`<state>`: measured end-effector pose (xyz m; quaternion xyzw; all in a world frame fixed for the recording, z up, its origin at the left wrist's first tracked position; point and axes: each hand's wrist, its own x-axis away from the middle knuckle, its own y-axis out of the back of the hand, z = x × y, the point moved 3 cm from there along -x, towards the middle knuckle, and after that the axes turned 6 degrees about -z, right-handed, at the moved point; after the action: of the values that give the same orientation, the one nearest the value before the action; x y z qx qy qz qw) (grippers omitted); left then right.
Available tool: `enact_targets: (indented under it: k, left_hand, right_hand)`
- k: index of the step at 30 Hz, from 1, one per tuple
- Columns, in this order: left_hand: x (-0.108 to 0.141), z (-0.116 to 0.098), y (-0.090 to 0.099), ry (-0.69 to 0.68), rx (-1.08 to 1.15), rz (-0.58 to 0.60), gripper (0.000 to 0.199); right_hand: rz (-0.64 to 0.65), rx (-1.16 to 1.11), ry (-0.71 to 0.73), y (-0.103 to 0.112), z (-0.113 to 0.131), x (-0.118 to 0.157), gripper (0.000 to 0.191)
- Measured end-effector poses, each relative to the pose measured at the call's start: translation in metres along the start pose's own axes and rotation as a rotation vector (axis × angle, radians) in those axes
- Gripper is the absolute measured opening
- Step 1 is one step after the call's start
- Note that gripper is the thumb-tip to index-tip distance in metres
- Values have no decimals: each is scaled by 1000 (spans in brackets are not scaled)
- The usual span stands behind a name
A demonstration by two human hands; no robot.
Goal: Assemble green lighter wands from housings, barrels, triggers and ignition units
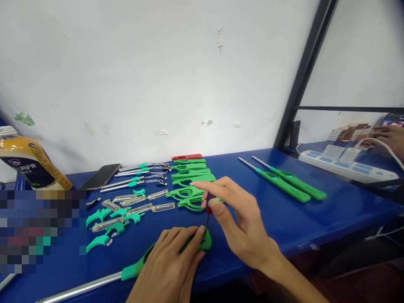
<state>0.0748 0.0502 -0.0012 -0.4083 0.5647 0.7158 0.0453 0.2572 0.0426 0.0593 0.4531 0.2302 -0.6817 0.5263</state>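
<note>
My left hand (173, 261) presses a green long-necked lighter (131, 271) down on the blue table, its fingers closed over the handle. The lighter's metal tube points to the lower left. In my right hand (243, 223) a small screwdriver (208, 207) with a dark red handle stands nearly upright, pinched between thumb and fingers. Its thin shaft meets the handle's end beside my left fingertips; the exact contact spot is hidden. Just beyond my hands lie several green handle shells (189, 192) in a column, with a red one (187, 157) at the back.
Two assembled green lighters (284, 185) lie at the right. Left are metal tubes with wires (132, 184), clear fuel tanks (139, 209), green triggers (99, 241), a phone (101, 176) and a yellow bottle (34, 160). A power strip (347, 166) and another person's hand (389, 136) appear beyond the frame post.
</note>
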Motion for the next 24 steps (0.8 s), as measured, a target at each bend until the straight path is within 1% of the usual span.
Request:
enact_targets:
  k: [2, 4, 7, 9, 11, 13, 15, 16, 17, 19, 21, 22, 24]
  left_hand:
    - [1, 0, 0, 9, 14, -7, 38]
    - [3, -1, 0, 18, 18, 0, 39]
    - [4, -1, 0, 30, 10, 21, 40]
    - [4, -2, 0, 25, -6, 17, 40]
    - [4, -2, 0, 12, -23, -1, 39]
    - [4, -2, 0, -3, -37, -16, 38]
    - [6, -1, 0, -18, -52, -18, 37]
    - [7, -1, -1, -23, -60, -15, 38]
    - [8, -1, -1, -29, -66, -6, 38]
    - [9, 0, -3, -33, -79, 4, 38]
    - [8, 1, -4, -30, -87, 4, 38]
    - [8, 1, -4, -30, -90, -2, 37]
    - [7, 2, -5, -33, -91, -20, 37]
  right_hand:
    - [43, -59, -25, -2, 0, 1, 41]
    - [45, -117, -55, -3, -2, 1, 42]
    - [-29, -94, -86, -2, -4, 0, 29]
    - [-97, -24, -50, -1, -5, 1, 24]
    - [-94, 22, 0, -1, -4, 3, 29]
    - [-27, 1, 29, -3, -4, 7, 41]
    - [28, -64, 21, -5, -6, 9, 51]
    - [28, -91, 7, -5, -7, 9, 51]
    - [9, -98, -7, -5, -7, 9, 47]
    - [-64, -57, -18, -3, -8, 8, 35]
    - [-124, 12, 12, -1, -7, 7, 26]
    - [-126, 35, 32, 0, -6, 7, 27]
    - [-76, 39, 51, 0, -5, 8, 33]
